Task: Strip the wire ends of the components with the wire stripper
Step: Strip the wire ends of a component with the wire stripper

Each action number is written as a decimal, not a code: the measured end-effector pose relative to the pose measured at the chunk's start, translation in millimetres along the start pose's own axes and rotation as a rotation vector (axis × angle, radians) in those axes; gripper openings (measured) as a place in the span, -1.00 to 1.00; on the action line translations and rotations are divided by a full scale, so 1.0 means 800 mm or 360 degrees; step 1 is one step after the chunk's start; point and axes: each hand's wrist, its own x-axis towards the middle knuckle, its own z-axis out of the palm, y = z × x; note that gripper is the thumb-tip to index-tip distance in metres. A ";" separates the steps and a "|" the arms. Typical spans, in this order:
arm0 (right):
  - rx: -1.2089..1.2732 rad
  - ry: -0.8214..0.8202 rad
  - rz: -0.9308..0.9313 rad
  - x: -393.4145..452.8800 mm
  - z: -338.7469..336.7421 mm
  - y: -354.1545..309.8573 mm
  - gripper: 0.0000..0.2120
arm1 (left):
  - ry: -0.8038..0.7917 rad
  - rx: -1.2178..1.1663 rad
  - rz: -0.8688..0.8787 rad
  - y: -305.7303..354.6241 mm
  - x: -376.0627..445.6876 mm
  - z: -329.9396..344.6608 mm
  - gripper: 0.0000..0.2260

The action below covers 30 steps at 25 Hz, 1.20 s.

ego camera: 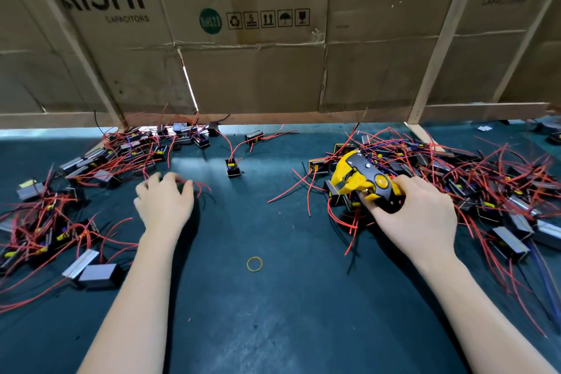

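**A:** Your right hand (pixel 416 209) has its grip closed round the handles of the yellow-and-black wire stripper (pixel 362 184), head pointing away from you and to your left. Whether a wire sits in its jaws, I cannot tell.

**B:** And the other hand?

**A:** Your left hand (pixel 165 202) lies palm down with the fingers curled over a small dark component (pixel 182 188); its red wires (pixel 202 187) fan out to the right of your fingertips. The grip looks closed on it, though the part itself is mostly hidden.

**B:** Where are the rest of the parts?

**A:** Just beyond and to the right of the stripper, a dense right-hand pile (pixel 473 179); some parts touch the tool head. To the left of your left hand, a left-hand pile (pixel 76 191). One lone component (pixel 233 167) stands between your hands, further out. A yellow rubber band (pixel 254 264) lies on the green tabletop (pixel 273 313), nearer you.

**B:** What might go wrong?

**A:** My guess: the tangled leads. Lift one part and its neighbours may drag along, or a stray wire may slip into the jaws beside the one you mean. Seat a lead too deep and you could strip too much.

**B:** Any writing?

**A:** On the cardboard backboard (pixel 273 76) beyond everything: "AiSHi CAPACITORS" twice, a green "RoHS 2.0" sticker (pixel 210 20), and handling symbols, one showing a 5.
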 end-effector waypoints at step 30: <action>-0.0191 -0.0265 0.0201 0.002 0.008 0.003 -0.50 | -0.1083 -0.1445 0.1020 0.119 -0.116 0.009 -0.78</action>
